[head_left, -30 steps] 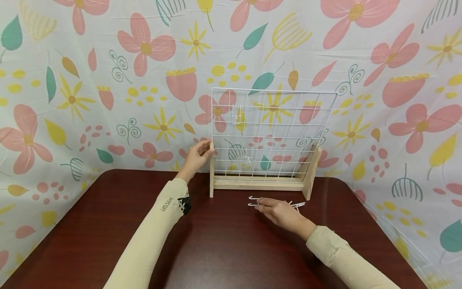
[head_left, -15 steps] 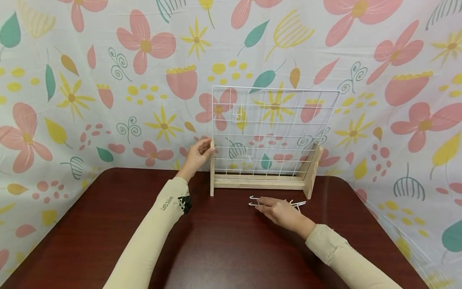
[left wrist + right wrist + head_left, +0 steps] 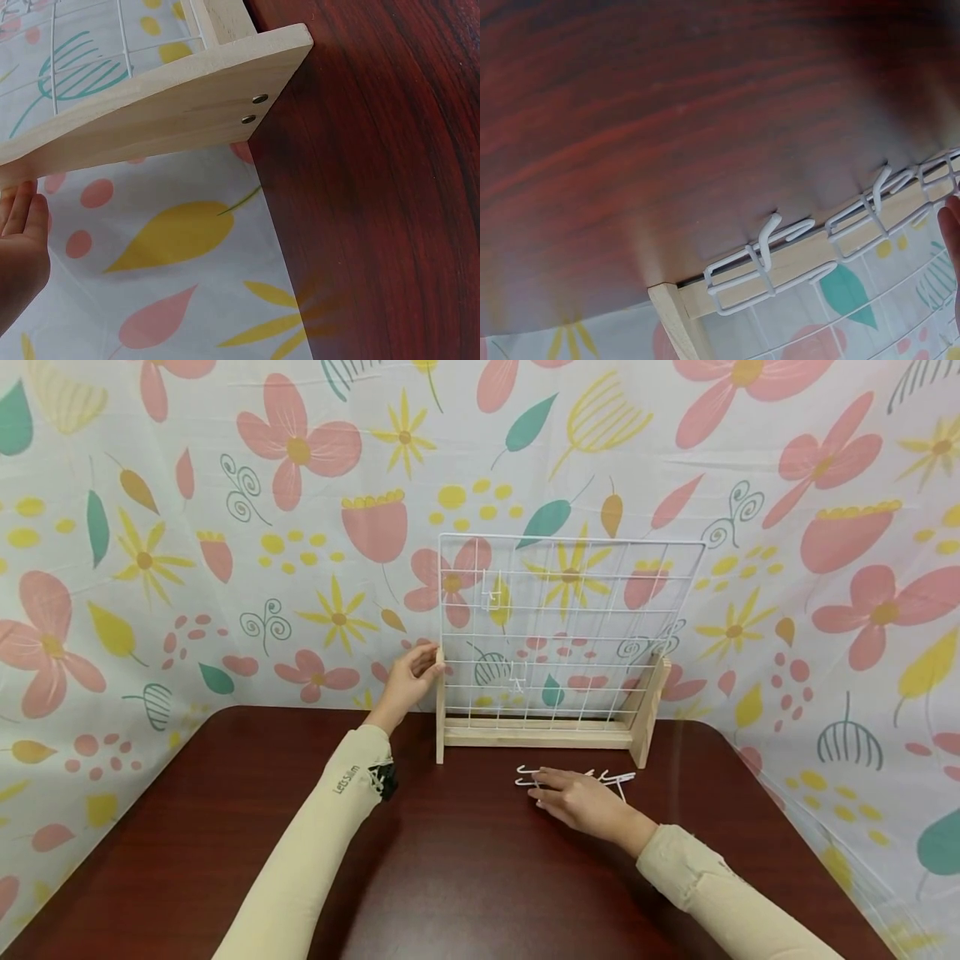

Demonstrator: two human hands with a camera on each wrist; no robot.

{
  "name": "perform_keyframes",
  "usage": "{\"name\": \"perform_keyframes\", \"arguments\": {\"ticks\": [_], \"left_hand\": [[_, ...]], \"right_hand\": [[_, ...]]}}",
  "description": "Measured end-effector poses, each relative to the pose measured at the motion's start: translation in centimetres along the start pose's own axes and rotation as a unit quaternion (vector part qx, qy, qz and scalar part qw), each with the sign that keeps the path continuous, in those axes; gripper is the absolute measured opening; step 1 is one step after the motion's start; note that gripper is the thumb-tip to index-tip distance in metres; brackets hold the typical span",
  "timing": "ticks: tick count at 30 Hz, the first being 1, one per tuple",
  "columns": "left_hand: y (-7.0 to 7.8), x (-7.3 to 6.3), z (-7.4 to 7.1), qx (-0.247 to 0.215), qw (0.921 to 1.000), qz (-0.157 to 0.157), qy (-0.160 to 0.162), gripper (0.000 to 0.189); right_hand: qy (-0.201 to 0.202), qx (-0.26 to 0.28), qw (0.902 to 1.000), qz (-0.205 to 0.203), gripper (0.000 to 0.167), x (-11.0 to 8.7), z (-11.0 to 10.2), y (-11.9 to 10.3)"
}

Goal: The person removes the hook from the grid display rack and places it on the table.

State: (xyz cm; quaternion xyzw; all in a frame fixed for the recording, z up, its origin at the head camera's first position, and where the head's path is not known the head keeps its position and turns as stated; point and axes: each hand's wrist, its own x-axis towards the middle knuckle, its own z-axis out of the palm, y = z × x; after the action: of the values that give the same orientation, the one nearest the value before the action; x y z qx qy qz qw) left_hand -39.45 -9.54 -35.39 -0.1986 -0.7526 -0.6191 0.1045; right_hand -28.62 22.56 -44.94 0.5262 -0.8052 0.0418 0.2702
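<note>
A white wire grid (image 3: pixel 540 610) stands upright in a wooden stand (image 3: pixel 536 738) on the table. My left hand (image 3: pixel 405 683) is at the stand's left side panel, thumb and fingers against its upper part; the fingers (image 3: pixel 22 210) also show in the left wrist view. Two small white hooks (image 3: pixel 491 597) hang on the grid. In front of the stand lie several white wire hooks (image 3: pixel 761 274). My right hand (image 3: pixel 581 800) rests over them, palm down, its fingers fairly straight and partly hiding them. Only a little of the fingers shows in the right wrist view.
The dark red-brown table (image 3: pixel 465 868) stretches toward me and to both sides. Close behind it hangs a white cloth (image 3: pixel 300 568) printed with flowers and leaves.
The head view has shifted slightly, so the grid appears a little higher. Both hands stay practically where they were, left at the stand and right over the hooks.
</note>
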Motion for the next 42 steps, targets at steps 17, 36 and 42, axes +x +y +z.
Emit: {"name": "perform_keyframes", "arguments": {"ticks": [17, 36, 42], "left_hand": [[0.1, -0.1, 0.0, -0.001, 1.0000, -0.003, 0.006, 0.044], [-0.2, -0.2, 0.2, -0.014, 0.9999, -0.001, 0.003, 0.044], [-0.2, -0.1, 0.1, -0.007, 1.0000, 0.003, 0.004, 0.044]], "right_hand": [[-0.020, -0.035, 0.9990, -0.019, 0.028, -0.3, -0.1, -0.9], [0.030, -0.037, 0.9986, -0.024, 0.031, 0.0, -0.8, -0.9], [0.058, -0.032, 0.9977, -0.011, 0.031, 0.9, -1.4, -0.6]]}}
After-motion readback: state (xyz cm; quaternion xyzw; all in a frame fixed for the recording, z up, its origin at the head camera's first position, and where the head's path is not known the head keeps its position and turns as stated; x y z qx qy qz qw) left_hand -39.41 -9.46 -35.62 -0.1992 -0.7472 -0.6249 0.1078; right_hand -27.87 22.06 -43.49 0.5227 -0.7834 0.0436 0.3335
